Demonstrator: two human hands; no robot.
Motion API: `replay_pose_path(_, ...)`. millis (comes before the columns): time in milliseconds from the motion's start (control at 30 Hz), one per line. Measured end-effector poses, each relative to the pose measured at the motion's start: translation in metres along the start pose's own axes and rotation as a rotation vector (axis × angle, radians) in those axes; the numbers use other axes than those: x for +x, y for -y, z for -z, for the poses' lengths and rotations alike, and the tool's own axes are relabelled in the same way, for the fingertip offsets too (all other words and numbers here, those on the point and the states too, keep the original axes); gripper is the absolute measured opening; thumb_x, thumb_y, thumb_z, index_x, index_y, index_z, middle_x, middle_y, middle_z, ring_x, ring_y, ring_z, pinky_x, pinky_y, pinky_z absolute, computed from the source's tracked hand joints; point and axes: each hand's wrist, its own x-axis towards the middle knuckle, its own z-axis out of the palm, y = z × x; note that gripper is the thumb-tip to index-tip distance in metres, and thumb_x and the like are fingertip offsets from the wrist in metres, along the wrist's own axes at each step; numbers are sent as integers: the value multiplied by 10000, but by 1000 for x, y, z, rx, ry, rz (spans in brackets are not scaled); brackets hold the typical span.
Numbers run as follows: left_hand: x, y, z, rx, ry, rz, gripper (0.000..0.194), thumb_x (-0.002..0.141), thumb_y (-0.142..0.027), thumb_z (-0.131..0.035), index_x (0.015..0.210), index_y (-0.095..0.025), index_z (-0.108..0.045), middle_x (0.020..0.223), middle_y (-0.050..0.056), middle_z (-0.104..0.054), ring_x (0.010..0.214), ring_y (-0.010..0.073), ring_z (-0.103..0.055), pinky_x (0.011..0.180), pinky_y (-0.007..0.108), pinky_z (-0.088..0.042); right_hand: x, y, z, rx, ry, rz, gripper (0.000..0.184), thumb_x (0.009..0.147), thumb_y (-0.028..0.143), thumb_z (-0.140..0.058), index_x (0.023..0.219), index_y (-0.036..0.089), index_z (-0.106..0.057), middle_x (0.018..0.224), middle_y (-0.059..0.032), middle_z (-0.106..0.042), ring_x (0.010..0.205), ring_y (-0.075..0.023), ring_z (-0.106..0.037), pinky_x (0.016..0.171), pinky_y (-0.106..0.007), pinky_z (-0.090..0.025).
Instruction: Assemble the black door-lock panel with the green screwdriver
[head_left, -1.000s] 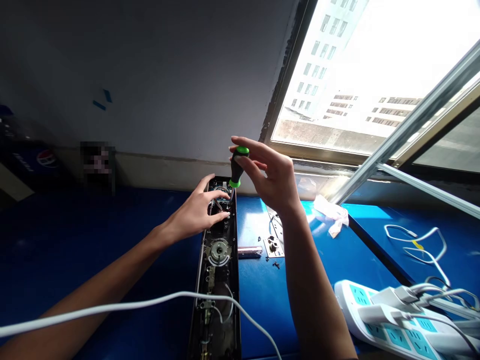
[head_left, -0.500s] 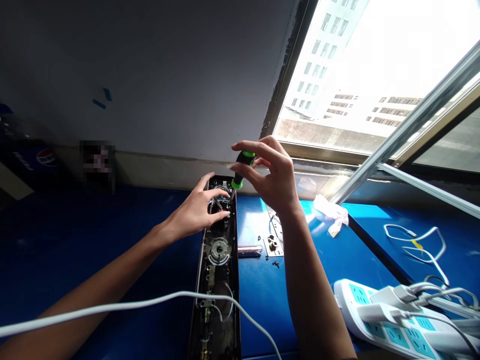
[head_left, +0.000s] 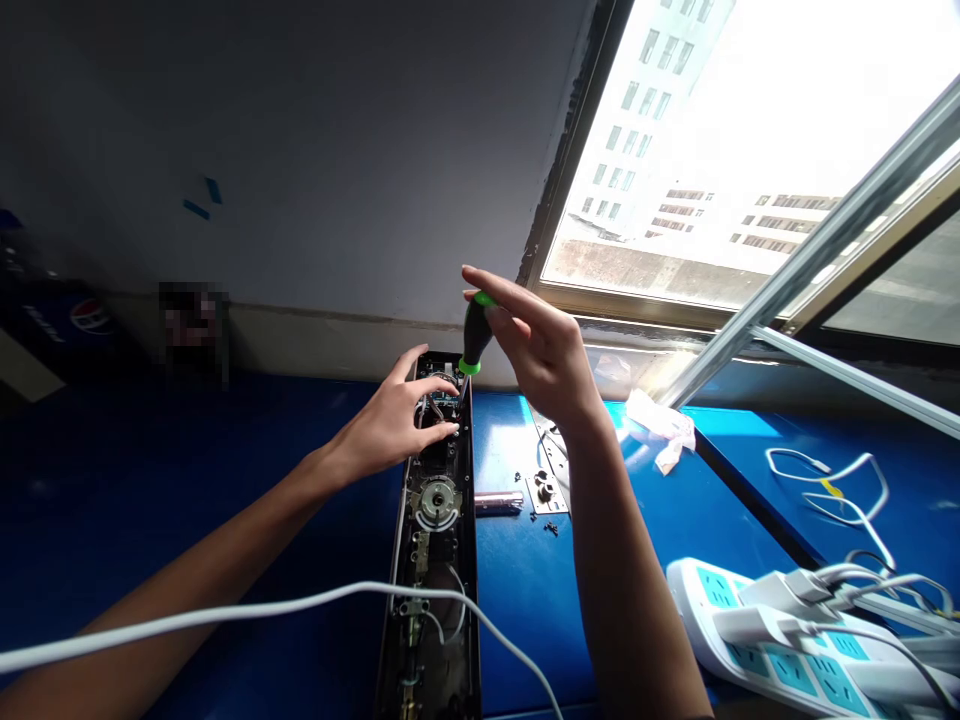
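A long black door lock body (head_left: 433,505) lies lengthwise on the blue bench, its cover off, with wiring and a circuit board (head_left: 444,403) showing at the far end. My left hand (head_left: 397,420) rests spread over that end, fingertips on the wires. Above it, my right hand (head_left: 536,350) grips a black screwdriver with green bands (head_left: 474,338). The thin shaft runs down into the lock beside my left fingers. Its tip is hidden among the parts.
A steel plate (head_left: 545,490), small screws (head_left: 551,527) and a silver cylinder (head_left: 498,503) lie right of the lock. A white cable (head_left: 225,615) crosses above it. A white power strip (head_left: 780,640) with plugs sits front right, near a white cloth (head_left: 660,430).
The screwdriver handle has tilted from leaning right towards upright, and my right fingers have shifted round it. My left hand and the lock have barely moved.
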Motion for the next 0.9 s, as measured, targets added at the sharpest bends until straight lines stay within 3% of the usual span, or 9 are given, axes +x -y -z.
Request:
replay_pose_path(67,0,0,0,1,1,1,487,809,-518,-783,1239,-294,-733,1711,50,-217,1518,392,-396,1281,510,-334,0,0,-1,41,4,-14,363,1034,260,-562,1373,321,-676,1307,-6,-717,1196,-193,-689,1017,-384,-594)
replay_pose_path(233,-1,-1,0,3,-2,6,457,806,-497,-790,1217,-303,-741,1709,38,-217,1519,386,-398,1283,507,-328,0,-5,-2,-134,-150,18,290,893,311,-792,1183,313,-782,1035,-8,-677,898,-142,-668,817,-308,-611)
replay_pose_path(300,-1,-1,-1,4,-2,6,462,806,-495,-791,1224,-305,-737,1712,38,-210,1520,386,-397,1281,508,-334,0,-4,-1,-127,-127,30,262,959,318,-708,1213,312,-772,1085,-25,-664,966,-150,-663,866,-315,-606)
replay_pose_path(433,0,0,-1,1,-1,2,476,805,-499,-789,1234,-301,-732,1710,53,-214,1525,386,-390,1284,499,-331,0,0,1,25,24,-24,379,1055,254,-499,1393,306,-662,1358,-32,-666,1205,-185,-661,1021,-373,-586)
replay_pose_path(633,0,-1,0,-6,-2,15,447,801,-485,-792,1209,-307,-743,1708,50,-213,1529,373,-386,1288,481,-322,0,0,2,-124,-117,-36,281,900,301,-772,1181,292,-788,1071,-29,-706,932,-167,-684,792,-333,-625)
replay_pose_path(800,-1,-1,-1,-1,-1,17,473,802,-501,-789,1229,-307,-734,1710,54,-210,1540,377,-364,1281,493,-331,0,-1,2,30,-5,-39,368,1046,252,-525,1377,295,-678,1301,-26,-712,1177,-186,-691,1029,-395,-591)
replay_pose_path(900,0,-1,-1,2,-1,23,462,806,-501,-783,1224,-310,-736,1711,42,-208,1534,375,-375,1280,496,-331,-1,-2,2,-9,-47,-54,324,985,285,-655,1300,309,-729,1184,-13,-746,1043,-173,-723,941,-366,-625)
